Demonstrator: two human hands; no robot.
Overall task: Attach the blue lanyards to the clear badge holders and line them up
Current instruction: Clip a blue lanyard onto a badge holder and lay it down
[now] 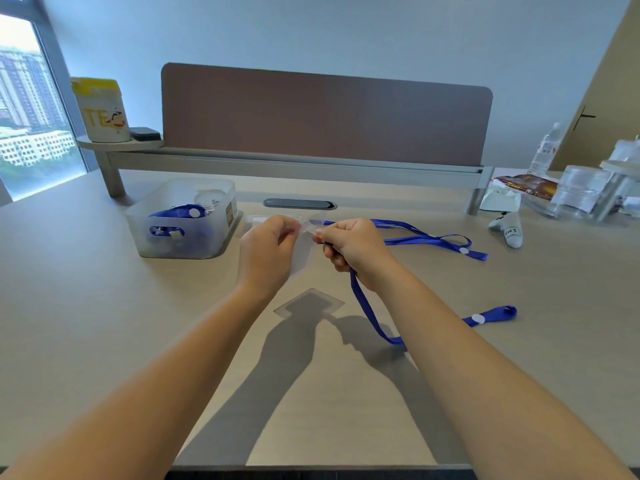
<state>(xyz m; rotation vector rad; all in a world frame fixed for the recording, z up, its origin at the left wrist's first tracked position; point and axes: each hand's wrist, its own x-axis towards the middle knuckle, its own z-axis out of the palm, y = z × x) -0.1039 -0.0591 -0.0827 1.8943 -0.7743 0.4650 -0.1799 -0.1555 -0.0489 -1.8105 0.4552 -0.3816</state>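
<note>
Hands meet above the middle of the desk (104, 306), raised off the surface. The left hand (266, 251) pinches a clear holder (298, 261) between thumb and curled fingers; the holder is hard to make out, being see-through. The right hand (349, 247) is closed around the end of a blue lanyard (367, 306), fingertips almost touching the left hand's. That lanyard hangs down from the fist, runs along the desk under the right forearm and ends to the right in a loop with a white dot.

A second lanyard (429, 237) lies flat on the desk beyond the right hand, trailing to the right. Its near end meets a second holder (259, 220), partly hidden behind the hands.

A clear bin (187, 220) sits far left of the hands with more blue lanyards inside; I cannot count them. So two lanyards are out on the desk and two holders are visible.
</note>
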